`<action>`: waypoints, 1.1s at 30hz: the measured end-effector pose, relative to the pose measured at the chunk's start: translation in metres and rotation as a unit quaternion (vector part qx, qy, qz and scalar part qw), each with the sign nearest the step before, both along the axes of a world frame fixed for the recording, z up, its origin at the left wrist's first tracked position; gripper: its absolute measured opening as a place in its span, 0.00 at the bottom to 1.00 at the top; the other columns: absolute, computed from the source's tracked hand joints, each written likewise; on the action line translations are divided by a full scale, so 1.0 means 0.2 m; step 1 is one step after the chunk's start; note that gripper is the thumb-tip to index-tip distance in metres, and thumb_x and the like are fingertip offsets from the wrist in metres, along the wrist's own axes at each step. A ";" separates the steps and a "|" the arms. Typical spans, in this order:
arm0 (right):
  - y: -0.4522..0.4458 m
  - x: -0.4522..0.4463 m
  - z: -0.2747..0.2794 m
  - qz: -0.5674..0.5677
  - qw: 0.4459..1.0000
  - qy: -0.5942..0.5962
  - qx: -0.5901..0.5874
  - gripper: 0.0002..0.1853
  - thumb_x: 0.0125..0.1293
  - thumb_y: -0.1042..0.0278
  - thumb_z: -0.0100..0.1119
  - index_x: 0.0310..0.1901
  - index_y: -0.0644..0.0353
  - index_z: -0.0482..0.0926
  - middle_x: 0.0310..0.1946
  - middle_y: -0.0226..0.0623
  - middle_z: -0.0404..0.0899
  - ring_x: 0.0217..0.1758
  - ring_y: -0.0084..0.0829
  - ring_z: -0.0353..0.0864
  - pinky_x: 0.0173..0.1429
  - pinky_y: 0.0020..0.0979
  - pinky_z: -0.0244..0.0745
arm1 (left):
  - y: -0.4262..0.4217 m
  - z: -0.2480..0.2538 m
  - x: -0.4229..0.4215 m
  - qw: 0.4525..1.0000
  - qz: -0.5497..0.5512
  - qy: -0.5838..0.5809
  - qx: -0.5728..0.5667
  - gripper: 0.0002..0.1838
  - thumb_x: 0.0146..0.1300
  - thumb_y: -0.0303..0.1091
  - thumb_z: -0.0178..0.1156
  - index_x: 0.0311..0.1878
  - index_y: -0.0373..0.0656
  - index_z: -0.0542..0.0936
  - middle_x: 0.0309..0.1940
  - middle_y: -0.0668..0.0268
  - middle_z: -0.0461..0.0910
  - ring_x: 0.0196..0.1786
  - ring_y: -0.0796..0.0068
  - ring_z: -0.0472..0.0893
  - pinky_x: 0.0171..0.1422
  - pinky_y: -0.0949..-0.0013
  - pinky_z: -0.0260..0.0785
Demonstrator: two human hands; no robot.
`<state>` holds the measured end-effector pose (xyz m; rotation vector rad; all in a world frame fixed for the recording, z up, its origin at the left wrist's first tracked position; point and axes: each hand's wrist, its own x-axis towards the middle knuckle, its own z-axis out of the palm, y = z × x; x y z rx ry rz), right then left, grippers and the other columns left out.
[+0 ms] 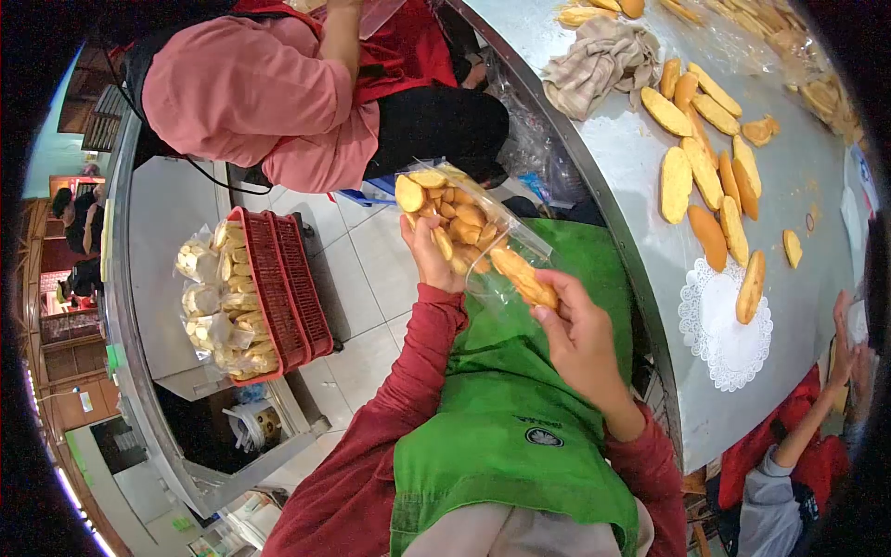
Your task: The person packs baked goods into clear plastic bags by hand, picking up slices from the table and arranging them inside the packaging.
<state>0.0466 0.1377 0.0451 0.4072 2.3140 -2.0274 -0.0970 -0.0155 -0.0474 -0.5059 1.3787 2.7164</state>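
The bread piece (522, 275) is golden-yellow, the apron (501, 381) green, the sleeves (362, 436) maroon — the doily (713, 339) white, lace-patterned.

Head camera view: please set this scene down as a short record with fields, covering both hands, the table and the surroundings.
Left hand: holding a clear plastic bag with bread pieces inside
Right hand: pinching a long bread slice at the bag's end; how far inside is unclear
Metal table: loose slices, crumpled cloth, white doily with one slice partly over it
Left side: red crate beside bagged pieces
Clothing: green apron, dark red sleeves
Nearby: another person's pink sleeve
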 end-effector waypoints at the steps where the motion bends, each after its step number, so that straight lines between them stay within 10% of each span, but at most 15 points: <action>1: -0.01 -0.03 0.04 0.022 0.999 -0.042 0.015 0.18 0.62 0.78 0.52 0.55 0.63 0.71 0.42 0.50 0.77 0.39 0.38 0.82 0.45 0.30 0.74 | 0.01 0.01 0.01 1.000 0.008 -0.004 -0.003 0.29 0.53 0.29 0.49 0.60 0.46 0.58 0.50 0.60 0.68 0.51 0.62 0.74 0.55 0.58 0.71; 13: -0.13 -0.25 -0.31 0.140 0.949 0.240 0.148 0.29 0.58 0.77 0.51 0.64 0.55 0.66 0.44 0.57 0.77 0.45 0.52 0.79 0.51 0.41 0.75 | 0.02 -0.05 0.06 0.999 -0.032 -0.019 0.003 0.42 0.56 0.31 0.51 0.72 0.49 0.42 0.59 0.57 0.62 0.57 0.60 0.69 0.61 0.57 0.65; 16: -0.12 -0.26 -0.25 0.245 0.932 0.078 0.256 0.30 0.58 0.77 0.48 0.66 0.58 0.61 0.49 0.59 0.74 0.54 0.54 0.74 0.56 0.45 0.72 | 0.04 -0.01 0.08 0.999 -0.035 -0.035 -0.006 0.41 0.56 0.31 0.51 0.72 0.49 0.42 0.60 0.57 0.62 0.58 0.59 0.69 0.62 0.57 0.65; 19: -0.14 -0.28 -0.30 0.150 0.877 0.254 0.380 0.25 0.63 0.75 0.42 0.64 0.62 0.64 0.53 0.59 0.70 0.56 0.55 0.72 0.59 0.45 0.70 | 0.03 -0.06 0.08 0.999 -0.049 -0.014 -0.018 0.41 0.56 0.31 0.50 0.72 0.49 0.43 0.60 0.57 0.61 0.59 0.59 0.69 0.62 0.57 0.65; 33: -0.08 -0.22 -0.27 0.154 0.935 0.137 0.289 0.20 0.66 0.74 0.40 0.59 0.64 0.64 0.49 0.59 0.71 0.48 0.55 0.75 0.54 0.45 0.72 | 0.09 0.02 0.10 0.998 -0.064 -0.010 0.012 0.32 0.55 0.30 0.49 0.65 0.48 0.55 0.55 0.60 0.67 0.56 0.61 0.71 0.59 0.58 0.69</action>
